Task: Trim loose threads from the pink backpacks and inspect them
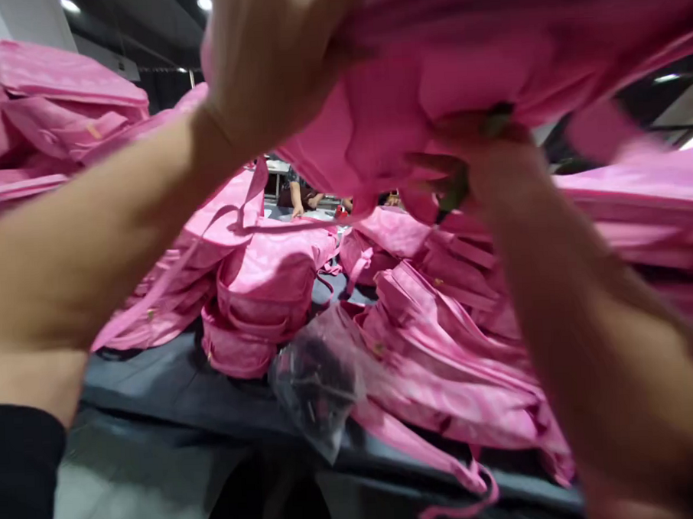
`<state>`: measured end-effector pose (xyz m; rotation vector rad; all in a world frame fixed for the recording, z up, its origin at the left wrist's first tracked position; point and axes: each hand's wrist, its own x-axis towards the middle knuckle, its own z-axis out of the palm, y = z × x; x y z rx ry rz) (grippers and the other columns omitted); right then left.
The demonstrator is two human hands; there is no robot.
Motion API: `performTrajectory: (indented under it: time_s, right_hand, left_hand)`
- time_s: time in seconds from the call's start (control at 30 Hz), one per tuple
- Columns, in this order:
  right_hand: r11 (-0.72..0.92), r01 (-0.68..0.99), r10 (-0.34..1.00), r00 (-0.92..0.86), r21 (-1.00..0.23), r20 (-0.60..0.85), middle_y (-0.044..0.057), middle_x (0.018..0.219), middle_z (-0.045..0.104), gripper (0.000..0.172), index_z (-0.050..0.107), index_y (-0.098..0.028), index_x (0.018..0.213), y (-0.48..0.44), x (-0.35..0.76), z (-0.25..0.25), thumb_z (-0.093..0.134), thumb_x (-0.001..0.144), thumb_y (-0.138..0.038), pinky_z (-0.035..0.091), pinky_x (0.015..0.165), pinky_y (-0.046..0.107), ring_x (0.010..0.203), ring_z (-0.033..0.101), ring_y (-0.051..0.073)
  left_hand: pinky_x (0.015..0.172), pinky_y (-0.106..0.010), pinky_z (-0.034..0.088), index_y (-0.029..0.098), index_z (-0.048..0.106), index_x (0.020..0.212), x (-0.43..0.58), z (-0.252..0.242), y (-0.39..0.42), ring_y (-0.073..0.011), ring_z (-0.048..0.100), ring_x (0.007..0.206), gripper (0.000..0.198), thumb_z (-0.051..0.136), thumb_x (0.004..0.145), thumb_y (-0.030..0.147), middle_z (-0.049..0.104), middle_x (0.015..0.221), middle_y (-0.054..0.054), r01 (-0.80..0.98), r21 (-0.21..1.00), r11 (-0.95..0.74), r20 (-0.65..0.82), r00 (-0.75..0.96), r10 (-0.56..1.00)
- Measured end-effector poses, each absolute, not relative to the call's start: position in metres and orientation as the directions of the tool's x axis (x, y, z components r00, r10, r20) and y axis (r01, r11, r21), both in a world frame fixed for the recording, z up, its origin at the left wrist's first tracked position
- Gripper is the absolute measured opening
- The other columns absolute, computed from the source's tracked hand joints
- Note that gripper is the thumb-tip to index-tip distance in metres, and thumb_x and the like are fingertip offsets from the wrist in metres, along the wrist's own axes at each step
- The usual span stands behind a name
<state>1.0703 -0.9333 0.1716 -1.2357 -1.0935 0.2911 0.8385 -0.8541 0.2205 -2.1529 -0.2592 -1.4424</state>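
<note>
A pink backpack (386,105) is held up close to the camera, filling the top of the head view. My left hand (274,56) grips its left side, the fingertips lost against the pink fabric. My right hand (468,147) is at its underside with fingers bent into the fabric, and something small and dark green shows at the fingers. Motion blurs both hands. Below, a pink backpack (443,362) lies on the dark-covered table (150,383), with a clear plastic bag (317,375) beside it. Another pink backpack (267,278) sits left of these.
Pink bags are piled high at the left (68,80) and at the right (637,208). More lie at the middle back. Across the table, a person's hand and arm (296,197) show in the distance. The grey floor (126,476) is in front of the table.
</note>
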Motion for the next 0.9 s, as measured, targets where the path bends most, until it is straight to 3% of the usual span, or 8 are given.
performTrajectory:
  time_s: [0.1,0.23,0.3,0.4,0.53,0.73,0.8,0.9]
  right_hand:
    - [0.144,0.407,0.829,0.448,-0.902,0.335,0.009,0.127,0.066,0.044,0.037,-0.016,0.144,-0.822,1.1,0.148,0.043,0.1,-0.014,0.052,0.065,0.014,0.084,0.071,0.006]
    - [-0.267,0.518,0.937,0.338,-0.813,-0.092,0.006,0.061,0.069,0.018,0.066,-0.005,0.092,-0.732,1.133,0.057,0.067,0.075,0.003,0.049,0.045,0.019,0.047,0.063,0.014]
    - [-0.364,0.623,0.927,0.311,-0.693,-0.207,0.003,0.054,0.065,0.018,0.066,-0.009,0.081,-0.72,1.145,0.017,0.069,0.069,0.004,0.048,0.041,0.021,0.042,0.06,0.015]
    - [-0.339,0.708,0.94,0.289,-0.619,-0.183,0.003,0.067,0.068,0.02,0.064,-0.013,0.094,-0.725,1.161,-0.008,0.067,0.077,-0.004,0.046,0.039,0.018,0.048,0.064,0.015]
    - [-0.298,0.531,0.936,0.328,-0.793,-0.132,0.009,0.09,0.072,0.02,0.06,-0.013,0.107,-0.749,1.173,0.0,0.061,0.087,-0.01,0.042,0.037,0.014,0.059,0.071,0.015]
    - [-0.183,0.444,0.947,0.32,-0.877,-0.036,0.011,0.086,0.074,0.031,0.06,-0.011,0.116,-0.836,1.143,0.016,0.064,0.085,-0.01,0.038,0.033,0.015,0.057,0.071,0.019]
    - [-0.178,0.401,0.956,0.286,-0.898,-0.062,0.011,0.085,0.074,0.034,0.06,-0.011,0.117,-0.874,1.123,0.018,0.065,0.084,-0.013,0.037,0.032,0.015,0.057,0.072,0.02]
    - [-0.228,0.323,0.957,0.248,-0.919,-0.151,0.012,0.088,0.074,0.033,0.059,-0.012,0.117,-0.932,1.092,0.01,0.063,0.085,-0.018,0.035,0.033,0.015,0.059,0.072,0.019]
  left_hand:
    - [0.106,-0.042,0.04,0.002,0.057,0.133,0.915,0.185,-0.752,-0.0241,0.05,0.136,0.061,0.013,0.1,0.027,0.059,0.136,-0.012,0.581,-0.414,-0.701,0.887,0.432,-0.164]
    - [0.113,-0.047,0.037,0.014,0.055,0.129,1.01,0.096,-0.605,-0.0252,0.052,0.131,0.041,0.023,0.103,0.016,0.057,0.138,-0.013,0.739,-0.099,-0.667,0.787,0.468,0.402]
    - [0.11,-0.049,0.038,0.013,0.052,0.131,1.032,0.045,-0.553,-0.0265,0.055,0.126,0.035,0.034,0.102,0.017,0.062,0.131,-0.015,0.816,0.025,-0.578,0.592,0.454,0.666]
    - [0.096,-0.043,0.049,0.012,0.059,0.123,1.036,-0.016,-0.519,-0.0297,0.062,0.113,0.035,0.057,0.094,0.031,0.068,0.118,-0.017,0.877,0.112,-0.468,0.34,0.409,0.847]
    - [0.09,-0.041,0.051,0.014,0.064,0.118,1.004,-0.062,-0.559,-0.0321,0.064,0.113,0.039,0.051,0.095,0.043,0.067,0.123,-0.017,0.861,0.159,-0.482,0.202,0.45,0.87]
    - [0.108,-0.043,0.039,0.017,0.044,0.145,0.891,-0.115,-0.739,-0.0332,0.046,0.137,0.074,0.049,0.09,0.066,0.048,0.149,-0.018,0.652,0.091,-0.753,0.193,0.73,0.656]
    - [0.1,-0.045,0.042,0.013,0.056,0.133,0.859,-0.126,-0.775,-0.0358,0.058,0.123,0.071,0.055,0.086,0.067,0.062,0.131,-0.021,0.712,0.007,-0.702,0.191,0.688,0.7]
    - [0.083,-0.04,0.044,0.014,0.07,0.097,0.838,-0.126,-0.784,-0.031,0.068,0.093,0.038,0.053,0.094,0.047,0.074,0.095,-0.017,0.805,-0.025,-0.593,0.213,0.584,0.783]
